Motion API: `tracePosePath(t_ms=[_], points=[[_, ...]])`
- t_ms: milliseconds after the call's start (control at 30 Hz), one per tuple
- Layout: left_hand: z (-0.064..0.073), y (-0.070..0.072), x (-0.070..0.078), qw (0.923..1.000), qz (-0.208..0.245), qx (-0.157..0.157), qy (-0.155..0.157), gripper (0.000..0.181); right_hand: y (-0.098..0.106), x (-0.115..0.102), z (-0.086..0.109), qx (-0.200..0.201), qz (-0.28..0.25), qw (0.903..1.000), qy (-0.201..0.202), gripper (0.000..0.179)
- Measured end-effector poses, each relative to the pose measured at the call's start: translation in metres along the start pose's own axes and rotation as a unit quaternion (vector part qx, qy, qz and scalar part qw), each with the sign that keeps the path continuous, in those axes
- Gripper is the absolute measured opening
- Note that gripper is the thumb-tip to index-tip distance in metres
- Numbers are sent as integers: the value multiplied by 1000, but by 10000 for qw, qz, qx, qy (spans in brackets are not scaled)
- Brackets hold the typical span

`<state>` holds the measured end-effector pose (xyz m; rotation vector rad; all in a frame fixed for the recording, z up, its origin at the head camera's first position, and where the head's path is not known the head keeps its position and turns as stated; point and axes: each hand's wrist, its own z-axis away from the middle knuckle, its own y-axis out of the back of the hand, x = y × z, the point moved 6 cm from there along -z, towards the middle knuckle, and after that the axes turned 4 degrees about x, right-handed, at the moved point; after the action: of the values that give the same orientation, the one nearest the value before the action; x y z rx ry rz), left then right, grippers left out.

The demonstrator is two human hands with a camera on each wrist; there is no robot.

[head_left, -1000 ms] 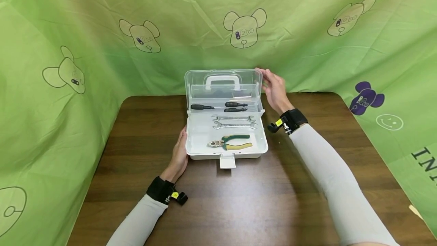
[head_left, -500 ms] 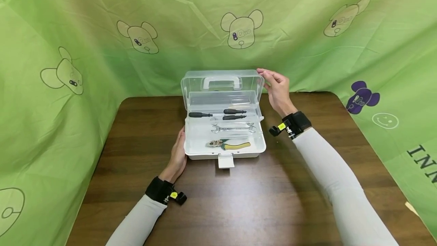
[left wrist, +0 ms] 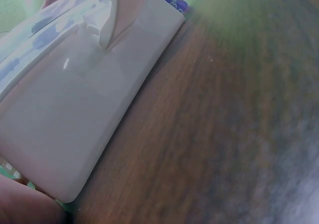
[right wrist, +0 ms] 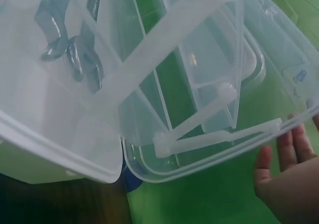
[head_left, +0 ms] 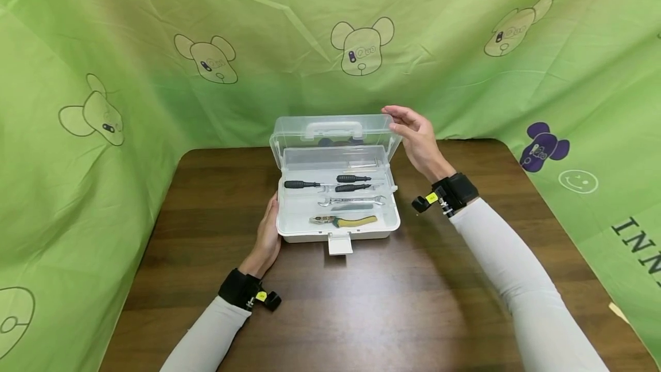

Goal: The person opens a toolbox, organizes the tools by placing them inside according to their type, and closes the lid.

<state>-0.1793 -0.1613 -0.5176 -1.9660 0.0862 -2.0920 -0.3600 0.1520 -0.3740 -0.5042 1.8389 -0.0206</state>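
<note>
A white toolbox (head_left: 310,238) with a clear lid (head_left: 286,126) stands on the table, its lid partly raised. Inside lie pliers (head_left: 356,222) with green and yellow handles, a wrench (head_left: 351,201) and black-handled screwdrivers (head_left: 302,184). A clear inner tray (head_left: 304,157) hangs on white link arms (right wrist: 199,142) and overlaps the tools. My left hand (head_left: 267,240) lies along the toolbox's left side, its fingers partly hidden. At the lid's right edge is my right hand (head_left: 420,145), fingertips touching the rim from outside, the thumb apart from the fingers.
The white front latch (head_left: 339,244) hangs forward off the toolbox. Brown wooden table (head_left: 361,320) surrounds it. A green cloth (head_left: 279,50) with bear prints rises behind and at both sides.
The clear lid has tilted forward under my right hand, and the inner tray has swung lower and forward over the wrenches and pliers. My left hand has stayed at the toolbox's side.
</note>
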Motion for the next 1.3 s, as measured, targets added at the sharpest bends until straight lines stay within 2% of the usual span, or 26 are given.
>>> tracePosePath(t_ms=[100,233,333,533,700,900,1033,1133,1300], points=[[-1,1,-1,10000,7,10,-14,61,-3,2,3,-341,131,9989,-278,43],[-1,1,-1,10000,-48,-48,-49,62,-5,5,7,-580,220,9967,-529,46],[-1,1,-2,10000,-39,-65,-52,61,-5,7,9,-667,274,9951,-678,41],[-2,2,-4,10000,45,-35,30,61,-8,11,15,-932,817,9880,-920,27],[-3,2,-5,9999,130,-33,64,61,-8,12,21,-1131,1021,9857,-716,25],[-3,0,-6,9996,253,-104,43,59,-3,11,34,-1472,1380,9780,-530,35],[-3,1,-6,9991,358,-18,207,61,-4,8,48,-1703,1660,9713,-96,39],[-3,1,-5,9984,495,18,264,61,-6,6,57,-1830,1674,9683,287,41],[-2,1,-3,9975,666,-22,234,59,-7,8,68,-1895,1707,9651,589,44]])
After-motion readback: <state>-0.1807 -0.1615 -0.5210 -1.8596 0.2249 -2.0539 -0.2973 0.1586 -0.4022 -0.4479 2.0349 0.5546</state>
